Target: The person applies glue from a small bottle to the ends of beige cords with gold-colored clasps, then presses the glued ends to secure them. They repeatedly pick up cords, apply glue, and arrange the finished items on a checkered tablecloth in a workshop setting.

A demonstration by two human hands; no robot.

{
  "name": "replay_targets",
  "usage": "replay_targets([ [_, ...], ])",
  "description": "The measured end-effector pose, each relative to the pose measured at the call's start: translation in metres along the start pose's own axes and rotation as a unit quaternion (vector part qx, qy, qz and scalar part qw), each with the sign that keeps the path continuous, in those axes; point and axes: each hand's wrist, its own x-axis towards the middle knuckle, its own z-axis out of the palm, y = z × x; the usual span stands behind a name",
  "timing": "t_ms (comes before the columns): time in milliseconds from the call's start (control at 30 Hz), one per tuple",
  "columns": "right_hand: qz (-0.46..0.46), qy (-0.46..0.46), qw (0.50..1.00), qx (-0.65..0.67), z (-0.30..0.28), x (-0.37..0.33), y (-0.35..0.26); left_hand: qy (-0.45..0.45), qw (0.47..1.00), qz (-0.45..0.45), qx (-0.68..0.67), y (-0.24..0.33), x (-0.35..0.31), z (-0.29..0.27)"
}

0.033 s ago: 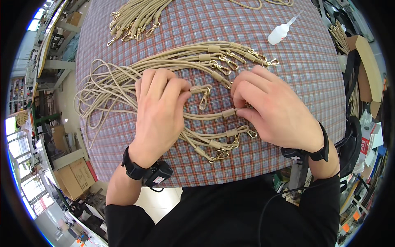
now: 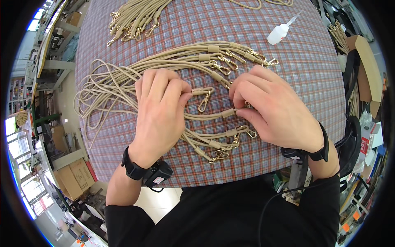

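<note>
My left hand (image 2: 158, 111) pinches a beige cord between thumb and forefinger, just behind its end sleeve (image 2: 200, 91). From that cord's looped end hangs a gold snap hook (image 2: 204, 103). My right hand (image 2: 269, 105) is closed, thumb and fingertips at the end of a second cord, beside its beige sleeve (image 2: 227, 113); my fingers mostly cover the metal hook there. Beyond my hands lies a bundle of similar cords (image 2: 164, 55) with gold hooks at their right ends. Nearer me, more cord ends (image 2: 214, 144) with hooks rest on the plaid cloth (image 2: 247, 164).
Another bundle of hooked cords (image 2: 135, 20) lies at the far left of the table. A white squeeze bottle (image 2: 278, 33) with a thin nozzle lies at the far right. Loose cord loops (image 2: 96, 96) spread leftward. Past the table's right edge stands an open cardboard box (image 2: 366, 70).
My left fingertips have shifted slightly right with the cord end, and its hanging hook has swung a little. My right hand has barely moved.
</note>
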Motion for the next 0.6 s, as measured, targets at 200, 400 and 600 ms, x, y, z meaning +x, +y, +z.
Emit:
replay_targets([
  [200,-0.032,0.007,0.995,0.095,-0.007,0.0,0.005,0.006,0.997,-0.022,-0.067,0.004,-0.001,0.002],
  [400,-0.014,0.016,0.994,0.103,-0.008,0.001,0.004,-0.001,0.997,0.048,-0.063,-0.006,-0.003,0.001],
  [600,-0.016,0.025,0.994,0.109,-0.008,0.003,0.001,0.015,0.995,0.023,-0.097,-0.005,-0.002,0.002],
])
